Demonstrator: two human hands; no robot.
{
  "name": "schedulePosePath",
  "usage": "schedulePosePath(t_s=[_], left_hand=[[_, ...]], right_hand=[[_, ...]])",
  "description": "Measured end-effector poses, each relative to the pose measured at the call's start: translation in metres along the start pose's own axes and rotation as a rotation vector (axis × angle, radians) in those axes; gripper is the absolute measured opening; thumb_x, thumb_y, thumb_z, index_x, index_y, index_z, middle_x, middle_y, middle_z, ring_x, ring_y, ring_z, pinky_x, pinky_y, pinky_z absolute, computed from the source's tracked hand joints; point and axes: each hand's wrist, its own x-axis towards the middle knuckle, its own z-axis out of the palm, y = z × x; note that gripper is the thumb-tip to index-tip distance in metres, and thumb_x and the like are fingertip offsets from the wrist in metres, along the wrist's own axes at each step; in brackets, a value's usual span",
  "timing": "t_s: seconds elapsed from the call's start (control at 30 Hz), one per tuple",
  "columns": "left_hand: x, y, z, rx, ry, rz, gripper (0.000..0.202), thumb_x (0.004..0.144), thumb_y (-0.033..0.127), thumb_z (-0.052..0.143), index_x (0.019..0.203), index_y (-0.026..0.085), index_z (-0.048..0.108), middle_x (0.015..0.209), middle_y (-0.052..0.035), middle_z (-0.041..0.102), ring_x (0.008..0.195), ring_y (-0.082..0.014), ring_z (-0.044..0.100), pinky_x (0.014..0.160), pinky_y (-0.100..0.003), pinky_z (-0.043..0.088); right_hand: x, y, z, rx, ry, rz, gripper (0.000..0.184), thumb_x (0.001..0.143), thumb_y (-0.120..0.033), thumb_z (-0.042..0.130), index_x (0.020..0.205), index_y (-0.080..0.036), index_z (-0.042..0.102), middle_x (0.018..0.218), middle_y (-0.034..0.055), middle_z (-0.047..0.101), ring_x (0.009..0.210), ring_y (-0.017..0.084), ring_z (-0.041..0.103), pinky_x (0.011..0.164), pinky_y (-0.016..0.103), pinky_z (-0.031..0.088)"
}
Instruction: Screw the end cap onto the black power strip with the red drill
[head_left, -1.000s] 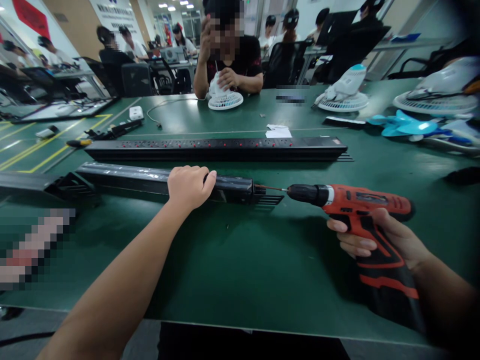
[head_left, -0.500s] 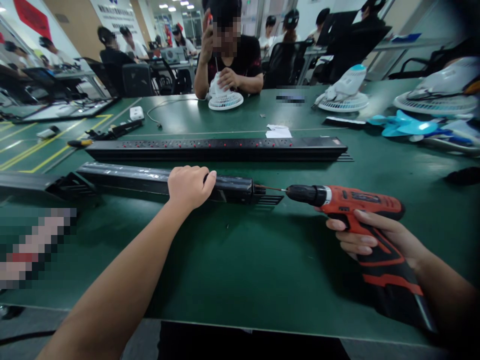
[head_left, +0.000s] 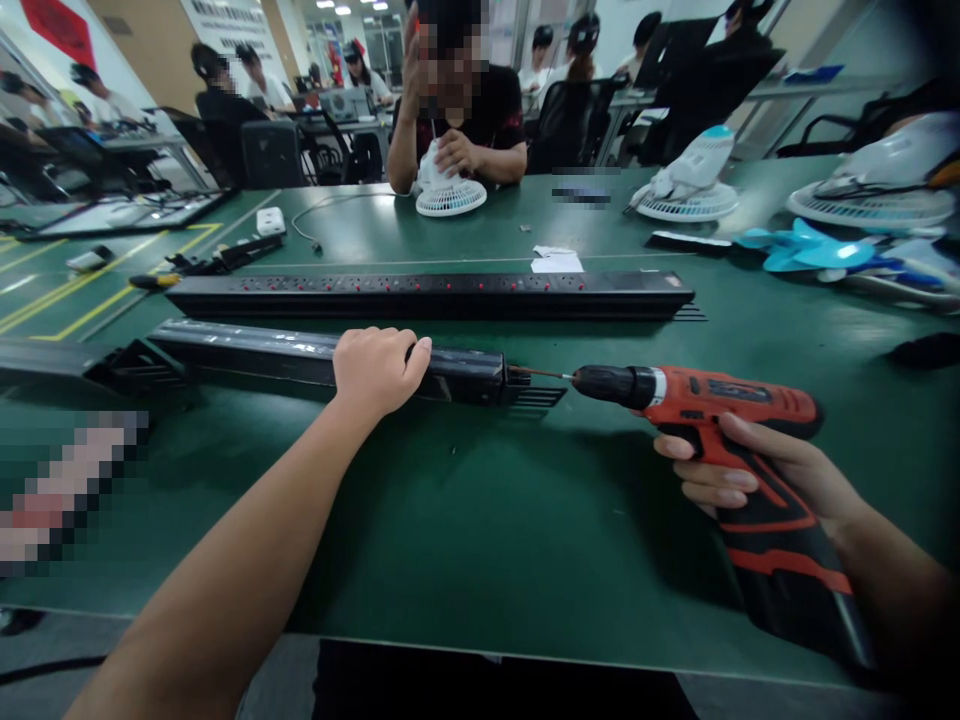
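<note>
My left hand (head_left: pixel 381 370) is wrapped over a long black metal housing (head_left: pixel 255 348) that lies on the green table (head_left: pixel 480 540). My right hand (head_left: pixel 780 465) grips a red and black cordless drill (head_left: pixel 739 395) by its handle, with the index finger at the trigger. From the chuck a long thin bit (head_left: pixel 551 375) reaches left to the housing's right end, where a slotted black end piece (head_left: pixel 536 396) sticks out. The exact contact at the bit's tip is too small to tell. Behind the housing lies a long black power strip (head_left: pixel 435 295) with red dots along its top.
Across the table a person (head_left: pixel 487 130) works on a white fan (head_left: pixel 451 197). More fan parts, among them blue fan blades (head_left: pixel 814 247), lie at the right. A yellow-handled tool (head_left: pixel 152 282) and a white adapter (head_left: pixel 270 221) are at the left. White paper (head_left: pixel 556 261) lies behind the strip.
The drill and my right hand have shifted slightly to the right, with its rear end a little farther out. My left hand stays on the housing.
</note>
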Motion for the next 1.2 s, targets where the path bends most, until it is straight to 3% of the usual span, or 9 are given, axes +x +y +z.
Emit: schedulePosePath(t_s=[0.4,0.63,1.2], left_hand=[[-0.001,-0.001,0.001,-0.008,0.006,0.006,0.055,0.107,0.047,0.033,0.069,0.021,0.063,0.07,-0.0086,0.069,0.068,-0.0247,0.058,0.071,-0.041,0.034],[-0.001,0.0,0.001,0.002,-0.003,-0.001,0.056,0.107,0.047,0.032,0.072,0.021,0.067,0.071,-0.009,0.069,0.07,-0.0258,0.06,0.072,-0.042,0.035],[-0.001,0.002,0.0,-0.001,0.008,-0.003,0.054,0.106,0.047,0.034,0.071,0.021,0.066,0.071,-0.0088,0.07,0.07,-0.0251,0.06,0.074,-0.041,0.037]], right_hand=[[0.006,0.002,-0.008,0.082,-0.035,0.074,0.032,0.085,-0.048,0.084,0.091,-0.023,0.065,0.055,-0.0053,0.039,0.05,0.014,0.034,0.047,0.025,0.05],[0.005,-0.001,0.002,0.092,-0.05,0.088,0.035,0.082,-0.045,0.09,0.09,-0.022,0.065,0.053,-0.0082,0.036,0.048,0.011,0.031,0.046,0.021,0.048],[0.004,-0.004,0.014,0.006,-0.11,0.046,0.034,0.084,-0.045,0.091,0.089,-0.022,0.066,0.054,-0.0118,0.032,0.049,0.01,0.012,0.045,0.016,0.048]])
